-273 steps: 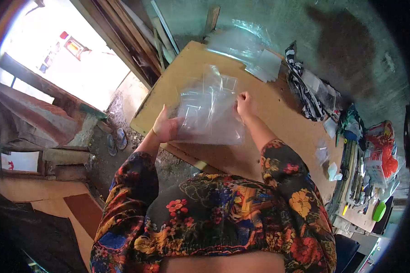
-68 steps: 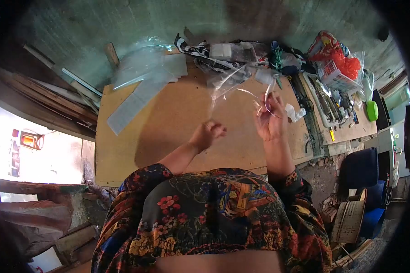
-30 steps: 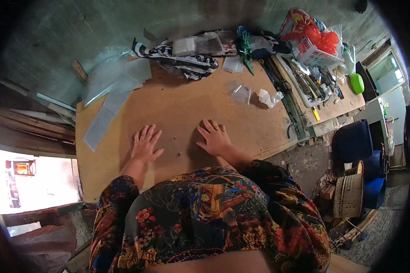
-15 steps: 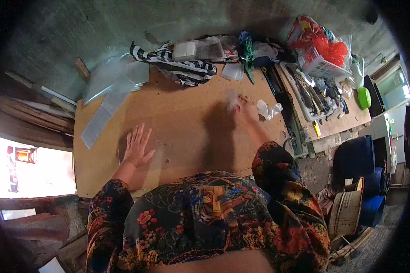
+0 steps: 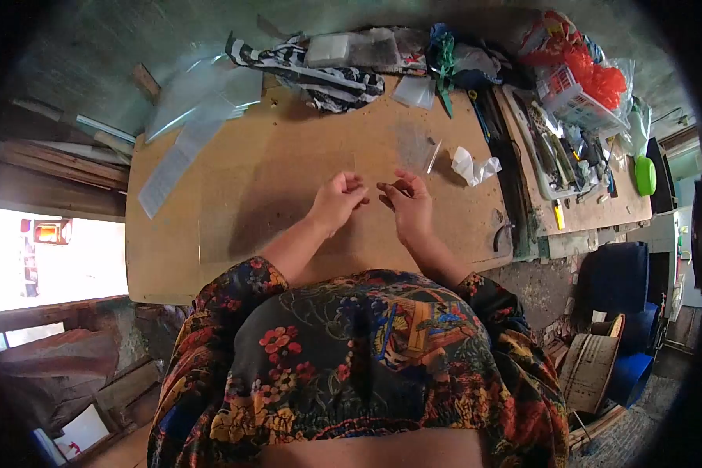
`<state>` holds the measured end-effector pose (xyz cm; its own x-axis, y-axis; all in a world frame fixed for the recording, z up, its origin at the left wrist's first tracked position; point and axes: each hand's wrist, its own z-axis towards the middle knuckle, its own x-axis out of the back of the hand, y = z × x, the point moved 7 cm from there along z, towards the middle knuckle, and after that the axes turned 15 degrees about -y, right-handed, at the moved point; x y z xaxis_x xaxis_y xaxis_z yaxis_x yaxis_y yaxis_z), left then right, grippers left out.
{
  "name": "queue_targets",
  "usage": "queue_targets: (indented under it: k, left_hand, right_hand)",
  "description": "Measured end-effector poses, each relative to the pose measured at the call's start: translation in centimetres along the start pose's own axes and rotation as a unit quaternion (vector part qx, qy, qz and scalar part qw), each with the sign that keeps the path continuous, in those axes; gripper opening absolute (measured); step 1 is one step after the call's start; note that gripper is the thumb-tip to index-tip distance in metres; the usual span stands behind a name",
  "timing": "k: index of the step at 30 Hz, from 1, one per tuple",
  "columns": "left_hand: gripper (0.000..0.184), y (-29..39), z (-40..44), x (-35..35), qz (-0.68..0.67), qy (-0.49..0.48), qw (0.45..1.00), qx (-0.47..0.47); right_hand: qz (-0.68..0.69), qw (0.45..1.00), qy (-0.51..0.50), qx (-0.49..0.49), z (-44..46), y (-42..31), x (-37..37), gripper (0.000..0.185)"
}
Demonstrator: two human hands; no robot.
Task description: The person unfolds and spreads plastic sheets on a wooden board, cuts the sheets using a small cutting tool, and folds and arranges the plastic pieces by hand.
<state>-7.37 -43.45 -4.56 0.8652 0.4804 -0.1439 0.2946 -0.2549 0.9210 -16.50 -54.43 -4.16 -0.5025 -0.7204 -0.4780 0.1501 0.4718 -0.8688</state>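
Note:
My left hand [image 5: 337, 204] is above the middle of the brown board [image 5: 164, 257], its fingers curled and their tips pressed together. Facing it, a short gap away, my right hand [image 5: 409, 207] is closed in a pinch too. Whatever either pinch holds, if anything, is too small or too clear to make out. Beneath my left forearm lies a thin see-through sheet [image 5: 222, 207], its edges faint against the board. Beyond my right hand is a small clear plastic piece [image 5: 420, 150], with a crumpled white scrap [image 5: 476, 167] to its right.
Clear plastic sheets [image 5: 183, 148] lie at the board's left. A black-and-white striped bag [image 5: 335, 84] and other bags line the back. On the right stand a tool tray [image 5: 554, 148], a white basket [image 5: 573, 101] with red plastic, and a green object [image 5: 645, 175].
My left hand has lifted from lying flat and moved right, its fingers closing. My right hand has come back toward me from the small clear plastic piece. The hands now face each other.

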Motion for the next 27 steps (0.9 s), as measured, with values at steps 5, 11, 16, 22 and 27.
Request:
queue_targets:
  k: [5,11,16,22,27]
  left_hand:
    - [0.029,-1.3,1.2,3.1,0.253,0.049,0.966,0.023]
    - [0.031,-0.6,-0.1,4.6,0.413,0.147,0.895,-0.086]
    - [0.031,0.0,-2.4,5.9,0.507,0.189,0.832,-0.128]
    - [0.040,-0.1,-2.1,4.3,0.655,0.110,0.742,-0.090]
    - [0.045,-1.4,-1.5,3.5,0.685,0.064,0.726,-0.023]
  right_hand:
    - [-0.437,0.895,-0.060,-0.065,-1.0,2.0,3.1,0.027]
    - [-0.717,0.679,-0.119,0.097,-2.9,-0.8,-0.4,0.033]
    - [-0.771,0.595,-0.209,0.092,-2.9,2.2,-2.0,0.041]
    - [-0.775,0.582,-0.237,0.064,-2.6,2.9,-2.2,0.044]
    - [-0.771,0.586,-0.244,0.051,-3.0,2.2,-1.4,0.043]
